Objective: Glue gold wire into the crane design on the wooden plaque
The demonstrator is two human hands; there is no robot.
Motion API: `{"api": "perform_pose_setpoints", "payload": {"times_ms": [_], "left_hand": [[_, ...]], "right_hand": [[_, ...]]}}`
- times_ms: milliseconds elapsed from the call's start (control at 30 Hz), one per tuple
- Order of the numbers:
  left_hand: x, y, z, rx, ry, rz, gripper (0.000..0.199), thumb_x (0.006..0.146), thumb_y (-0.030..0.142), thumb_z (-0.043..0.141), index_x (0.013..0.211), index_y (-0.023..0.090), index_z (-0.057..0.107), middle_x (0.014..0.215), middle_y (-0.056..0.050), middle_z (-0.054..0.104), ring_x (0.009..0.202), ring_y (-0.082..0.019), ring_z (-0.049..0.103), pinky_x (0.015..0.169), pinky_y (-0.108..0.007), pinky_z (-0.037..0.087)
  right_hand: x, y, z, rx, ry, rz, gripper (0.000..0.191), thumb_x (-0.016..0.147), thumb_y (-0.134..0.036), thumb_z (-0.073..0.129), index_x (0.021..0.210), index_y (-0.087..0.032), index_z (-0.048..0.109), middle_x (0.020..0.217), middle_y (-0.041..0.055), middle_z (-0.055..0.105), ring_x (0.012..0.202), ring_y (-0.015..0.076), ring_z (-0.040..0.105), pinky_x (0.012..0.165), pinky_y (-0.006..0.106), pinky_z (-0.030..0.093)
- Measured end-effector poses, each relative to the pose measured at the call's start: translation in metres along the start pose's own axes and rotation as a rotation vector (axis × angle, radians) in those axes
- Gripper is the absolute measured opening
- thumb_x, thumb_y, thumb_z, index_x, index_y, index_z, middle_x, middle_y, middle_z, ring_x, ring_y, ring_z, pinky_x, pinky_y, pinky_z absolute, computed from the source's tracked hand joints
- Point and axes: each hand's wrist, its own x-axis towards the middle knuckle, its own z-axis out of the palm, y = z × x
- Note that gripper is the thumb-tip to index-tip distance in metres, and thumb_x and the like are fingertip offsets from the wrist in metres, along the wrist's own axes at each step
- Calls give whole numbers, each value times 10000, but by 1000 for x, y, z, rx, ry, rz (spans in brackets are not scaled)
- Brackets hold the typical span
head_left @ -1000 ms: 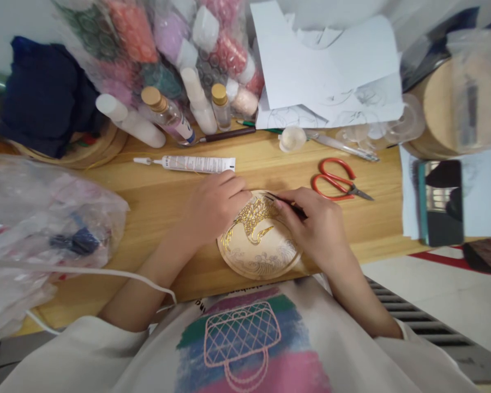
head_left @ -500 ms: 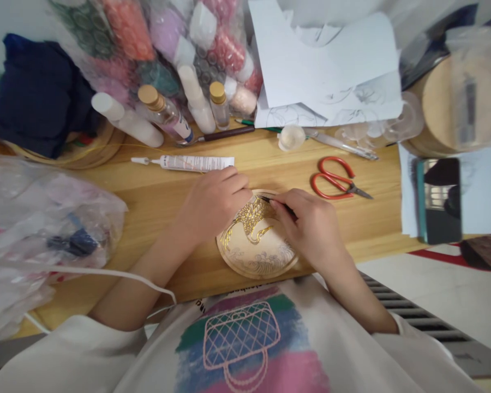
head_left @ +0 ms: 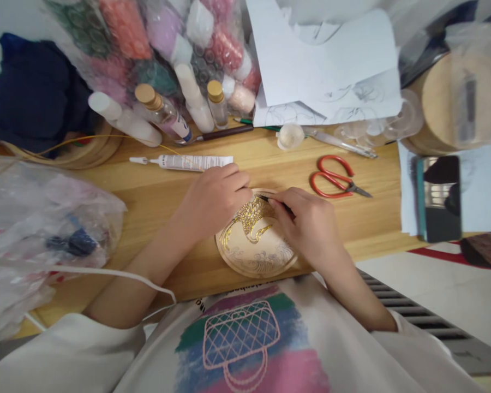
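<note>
A round wooden disc [head_left: 245,261] lies near the table's front edge, bearing a bird outlined in raised gold and grey drawn waves below it. My left hand [head_left: 219,199] rests at its upper left edge, fingers curled together and tips hidden. A thin gold wire [head_left: 106,136] runs from the left over a white tube [head_left: 180,162] toward this hand, which appears to pinch it. My right hand [head_left: 309,221] is on the disc's right side, closed round slim dark tweezers [head_left: 288,209]. Their point touches or nearly touches the gold pattern near the disc's top.
Red-handled scissors [head_left: 335,177] lie to the right, with a phone [head_left: 439,199] on papers beyond. Bottles [head_left: 163,112], bagged jars [head_left: 159,33], pens and drawing sheets [head_left: 327,71] line the back. A plastic bag [head_left: 45,218] and a white cable [head_left: 106,273] are at left.
The gold wire at the left now arches higher and shows more clearly. Both hands and the tweezers keep nearly the same place on the disc; the whole view has shifted slightly.
</note>
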Motion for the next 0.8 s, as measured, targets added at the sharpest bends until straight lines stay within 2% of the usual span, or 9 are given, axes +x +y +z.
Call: {"api": "perform_pose_setpoints", "payload": {"times_ms": [800], "left_hand": [[3,1,-2,-33,-38,-30,339,996,164,440,742,165,665,776,-63,616,744,-208,500,624,-335,381]], "right_hand": [[7,-9,-2,-93,-123,56,217,932,-180,523,877,-135,728,855,104,748,763,234,685,620,302,385]]}}
